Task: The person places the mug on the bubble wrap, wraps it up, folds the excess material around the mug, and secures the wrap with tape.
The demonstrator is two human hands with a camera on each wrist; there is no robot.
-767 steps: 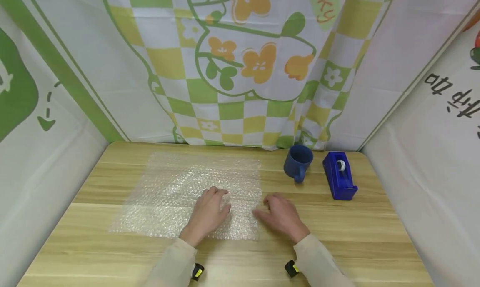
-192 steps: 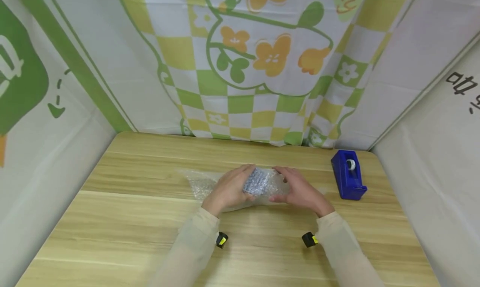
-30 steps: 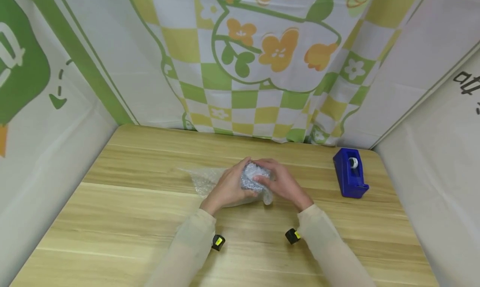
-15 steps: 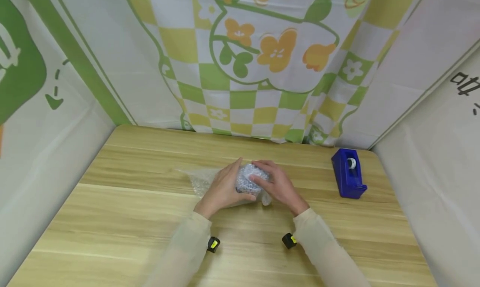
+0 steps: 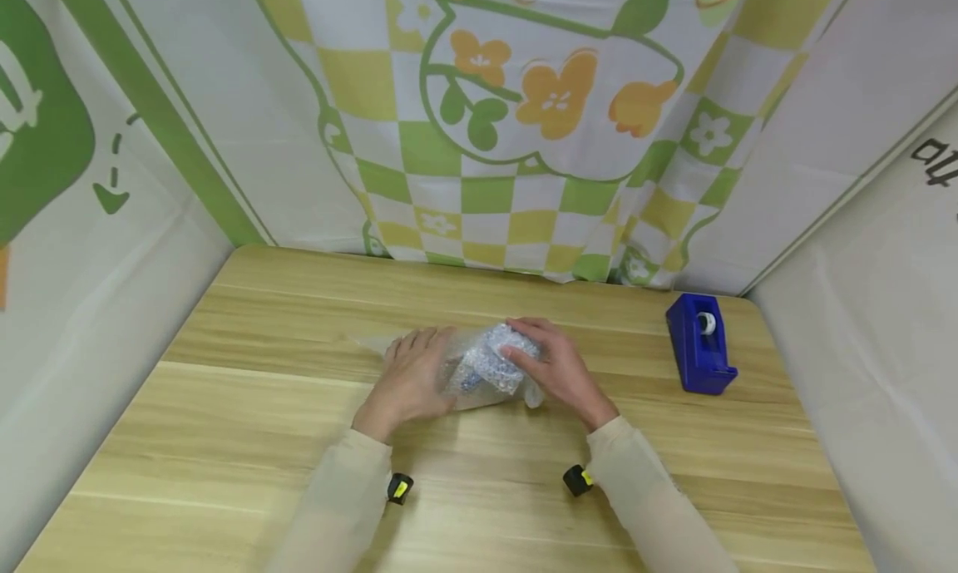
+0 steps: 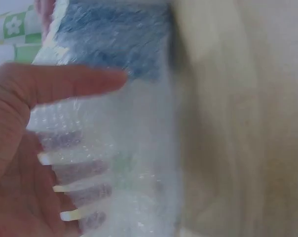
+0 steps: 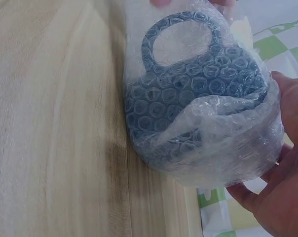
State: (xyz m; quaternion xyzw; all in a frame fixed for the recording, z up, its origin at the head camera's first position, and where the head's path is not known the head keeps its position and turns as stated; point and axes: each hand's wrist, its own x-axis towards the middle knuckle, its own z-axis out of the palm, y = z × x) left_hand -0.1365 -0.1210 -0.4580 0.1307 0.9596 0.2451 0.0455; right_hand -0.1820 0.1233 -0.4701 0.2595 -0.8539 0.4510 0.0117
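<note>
A blue mug [image 5: 496, 358] lies rolled in clear bubble wrap on the table; in the right wrist view its handle [image 7: 148, 42] shows through the bubbles. My right hand [image 5: 557, 369] grips the wrapped mug at its right end, thumb and fingers around it. Left of the mug, my left hand [image 5: 407, 382] touches the loose tail of the bubble wrap [image 6: 139, 123]. In the left wrist view the fingers extend behind the film and show dimly through it, while the thumb [image 6: 80, 83] lies across the near side.
A blue tape dispenser [image 5: 699, 348] with a roll of tape stands at the right rear of the wooden table [image 5: 247, 440]. A checked, flowered curtain [image 5: 486, 140] hangs behind the back edge. Pale fabric walls close off both sides.
Since half a second ago, my left hand has moved left off the mug onto the loose wrap. My right hand keeps its hold. Much earlier, the mug stood bare beside the flat sheet.
</note>
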